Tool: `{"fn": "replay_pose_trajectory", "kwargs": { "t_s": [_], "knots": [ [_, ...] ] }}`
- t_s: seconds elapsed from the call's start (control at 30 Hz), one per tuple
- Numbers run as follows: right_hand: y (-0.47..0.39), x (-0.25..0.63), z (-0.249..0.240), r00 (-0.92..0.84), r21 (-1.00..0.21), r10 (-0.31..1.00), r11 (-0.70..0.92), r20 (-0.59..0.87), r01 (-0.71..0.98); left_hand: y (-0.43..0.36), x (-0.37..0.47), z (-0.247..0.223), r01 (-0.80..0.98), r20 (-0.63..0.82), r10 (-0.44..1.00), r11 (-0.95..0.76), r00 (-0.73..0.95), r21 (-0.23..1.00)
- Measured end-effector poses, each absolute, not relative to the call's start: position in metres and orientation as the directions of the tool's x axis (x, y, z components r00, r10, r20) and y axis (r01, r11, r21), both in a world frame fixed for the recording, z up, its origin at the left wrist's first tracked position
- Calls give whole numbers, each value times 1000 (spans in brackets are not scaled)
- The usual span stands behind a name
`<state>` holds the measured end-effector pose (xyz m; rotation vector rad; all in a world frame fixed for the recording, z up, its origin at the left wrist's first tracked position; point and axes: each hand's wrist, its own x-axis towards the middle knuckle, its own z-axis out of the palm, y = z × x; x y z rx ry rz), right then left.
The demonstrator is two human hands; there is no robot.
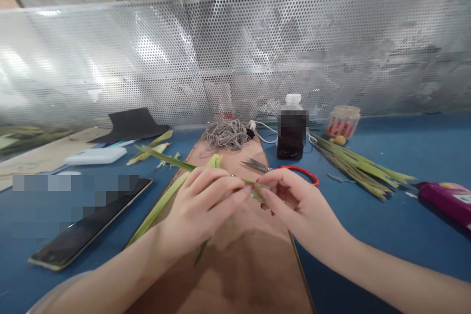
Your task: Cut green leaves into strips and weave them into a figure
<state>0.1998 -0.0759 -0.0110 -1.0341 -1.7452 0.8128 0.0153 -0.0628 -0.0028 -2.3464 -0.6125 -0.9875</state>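
Note:
My left hand (pixel 206 196) is closed on a green leaf strip (pixel 165 158), whose long end sticks out to the upper left. My right hand (pixel 294 198) pinches the other part of this strip, and the fingertips of both hands almost meet over the brown board (pixel 235 265). Small dark red bits show beneath the right fingers; I cannot make out what they are. Just behind the right hand lie red-handled scissors (pixel 257 164), blades pointing left. A paler leaf strip (pixel 158 208) runs along the board's left edge, partly behind my left hand.
A bundle of grey cord (pixel 230 135) lies at the board's far end. Beyond the right hand stand a dark bottle (pixel 290 142) and a jar (pixel 344 120). Long green leaves (pixel 356 167) and a purple packet (pixel 447 203) lie right; a black tablet (pixel 91 225) and white case (pixel 96 155) lie left.

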Motion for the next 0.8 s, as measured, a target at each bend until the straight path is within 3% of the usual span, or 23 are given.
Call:
{"fn": "replay_pose_trajectory", "kwargs": {
  "t_s": [0.33,0.53,0.8],
  "knots": [
    [-78,204,-14,-298,-804,831,542,470,244,-66,17,-2,574,743,234,-783,628,-239],
    [-81,207,-10,-331,-763,800,589,501,268,-64,14,-5,529,750,153,-797,643,-291],
    [-82,211,0,-440,-610,661,743,607,275,-70,15,-2,533,804,129,-807,580,-255]
  ]
}}
